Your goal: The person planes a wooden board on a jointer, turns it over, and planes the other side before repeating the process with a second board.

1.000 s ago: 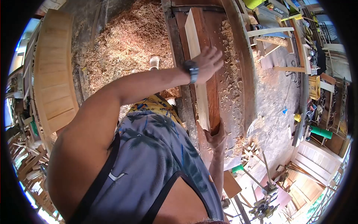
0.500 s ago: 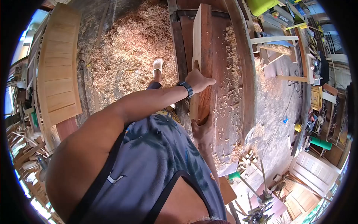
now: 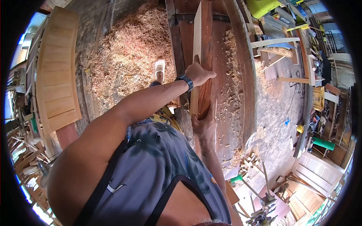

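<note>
A long squared wooden beam [image 3: 206,41], pale on its left side and reddish brown on top, lies lengthwise on a dark wooden workbench [image 3: 226,128]. My left hand [image 3: 200,73], with a dark watch on its wrist, grips across the beam, fingers on the pale side and thumb toward the right edge. Closer to my body, my right hand [image 3: 204,126] wraps round the beam's near end, thumb on the left and fingers on the right. Its palm is partly hidden by the end of the beam.
Wood shavings [image 3: 132,56] cover the floor left of the bench and lie along its right side. A panelled wooden door [image 3: 58,71] stands at left. To the right are a wooden frame [image 3: 277,52], a green Ryobi tool [image 3: 260,7] and a green roll [image 3: 323,143].
Both hands and the beam have shifted slightly forward along the bench, away from my body. My view has moved a little, and both hands keep their hold.
</note>
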`<state>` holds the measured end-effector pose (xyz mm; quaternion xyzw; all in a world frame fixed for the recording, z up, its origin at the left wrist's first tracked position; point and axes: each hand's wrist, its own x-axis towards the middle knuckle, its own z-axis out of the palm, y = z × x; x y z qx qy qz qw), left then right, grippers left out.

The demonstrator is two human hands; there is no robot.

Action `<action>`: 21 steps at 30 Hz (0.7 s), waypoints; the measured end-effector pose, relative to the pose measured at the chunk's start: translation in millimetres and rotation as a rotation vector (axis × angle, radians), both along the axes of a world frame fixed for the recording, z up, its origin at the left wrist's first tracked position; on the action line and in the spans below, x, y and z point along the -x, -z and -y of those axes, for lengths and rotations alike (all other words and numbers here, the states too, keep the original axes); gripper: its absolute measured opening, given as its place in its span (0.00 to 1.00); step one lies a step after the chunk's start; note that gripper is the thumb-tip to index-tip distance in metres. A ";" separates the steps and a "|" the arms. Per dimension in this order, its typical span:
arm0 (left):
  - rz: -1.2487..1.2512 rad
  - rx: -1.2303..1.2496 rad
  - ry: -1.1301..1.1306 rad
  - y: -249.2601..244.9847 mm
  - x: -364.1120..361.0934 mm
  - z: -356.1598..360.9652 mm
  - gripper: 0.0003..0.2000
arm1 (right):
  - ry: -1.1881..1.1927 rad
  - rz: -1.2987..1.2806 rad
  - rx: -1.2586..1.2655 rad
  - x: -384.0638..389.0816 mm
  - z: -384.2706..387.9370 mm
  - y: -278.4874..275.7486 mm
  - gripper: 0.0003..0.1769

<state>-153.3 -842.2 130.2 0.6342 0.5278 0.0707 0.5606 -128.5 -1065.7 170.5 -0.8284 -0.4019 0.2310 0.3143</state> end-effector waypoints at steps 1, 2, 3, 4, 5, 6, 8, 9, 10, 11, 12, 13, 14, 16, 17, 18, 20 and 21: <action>-0.010 -0.020 -0.016 -0.3 -0.7 -0.6 0.53 | 0.001 -0.011 -0.003 -0.6 -1.9 0.6 0.51; -0.021 -0.040 -0.031 -0.6 -1.4 -2.2 0.53 | 0.006 -0.014 -0.002 -0.8 -4.8 0.3 0.51; -0.023 -0.039 -0.025 -0.7 -1.6 -4.8 0.53 | 0.028 -0.058 0.055 -0.8 -7.9 -1.3 0.51; -0.010 -0.039 -0.021 0.5 -1.8 -8.0 0.53 | 0.050 -0.101 0.110 -1.2 -11.4 -2.5 0.51; 0.004 -0.040 -0.017 1.4 -2.6 -12.2 0.52 | 0.054 -0.102 0.109 -1.4 -15.4 -2.5 0.51; 0.003 -0.041 -0.013 2.3 -4.0 -16.6 0.52 | 0.053 -0.078 0.083 -1.2 -19.4 -2.4 0.51; 0.029 -0.003 -0.021 3.9 -5.8 -25.2 0.51 | 0.053 -0.055 0.057 -1.2 -27.4 -3.5 0.50; 0.028 -0.003 -0.019 4.5 -5.7 -27.8 0.51 | 0.049 -0.027 0.048 -0.6 -30.9 -6.0 0.50; 0.037 -0.014 -0.029 3.7 -5.7 -29.4 0.51 | 0.045 0.000 0.039 0.2 -33.4 -6.8 0.50; 0.047 -0.023 -0.037 2.7 -6.0 -31.4 0.50 | 0.051 -0.002 0.042 -0.2 -35.5 -4.1 0.50; 0.047 -0.021 -0.031 1.8 -6.2 -34.8 0.50 | 0.006 0.101 -0.063 -2.2 -37.9 1.0 0.50; 0.054 -0.020 -0.022 0.5 -5.8 -38.3 0.49 | -0.038 0.205 -0.166 -2.9 -41.1 3.0 0.50; 0.061 -0.018 -0.014 -0.6 -6.1 -40.6 0.49 | -0.032 0.207 -0.161 -2.5 -42.9 3.6 0.50; 0.055 -0.019 -0.002 -2.7 -7.4 -46.6 0.49 | 0.015 0.131 -0.060 -0.4 -46.8 2.4 0.49; 0.047 -0.025 0.007 -3.2 -7.8 -48.9 0.50 | 0.017 0.131 -0.056 -1.1 -48.4 4.2 0.49; 0.048 -0.023 0.010 -4.1 -8.4 -51.4 0.50 | 0.008 0.125 -0.079 -3.2 -50.9 7.1 0.49; 0.010 -0.020 0.030 -8.3 -10.5 -56.4 0.52 | 0.005 0.122 -0.100 -4.6 -55.8 6.1 0.49; 0.012 -0.019 0.036 -10.9 -11.4 -57.9 0.52 | 0.017 0.082 -0.066 -5.2 -58.0 3.4 0.49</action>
